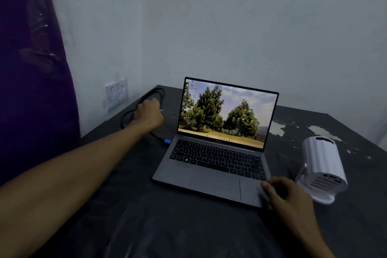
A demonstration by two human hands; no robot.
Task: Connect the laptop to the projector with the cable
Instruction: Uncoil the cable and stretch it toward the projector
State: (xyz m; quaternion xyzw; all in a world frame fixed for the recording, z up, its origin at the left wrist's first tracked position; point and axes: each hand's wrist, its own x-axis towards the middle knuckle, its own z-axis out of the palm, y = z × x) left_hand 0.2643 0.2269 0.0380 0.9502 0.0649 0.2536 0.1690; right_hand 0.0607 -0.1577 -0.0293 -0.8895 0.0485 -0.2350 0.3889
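Observation:
An open grey laptop (215,165) with a lit tree wallpaper stands in the middle of the dark table (125,205). To its right a white cylindrical projector (322,169) lies tilted on its stand, ports facing me. A black cable (129,115) lies coiled at the table's far left, its blue plug (167,141) beside the laptop's left edge. My left hand (149,114) is stretched out over the coil, fingers closed around part of it. My right hand (280,192) rests curled at the laptop's front right corner, holding nothing.
Pale walls meet in a corner right behind the table. A purple plastic-wrapped mattress (31,69) leans on the left. A wall socket plate (117,94) with writing sits near the cable. White worn patches (280,128) mark the table behind the projector.

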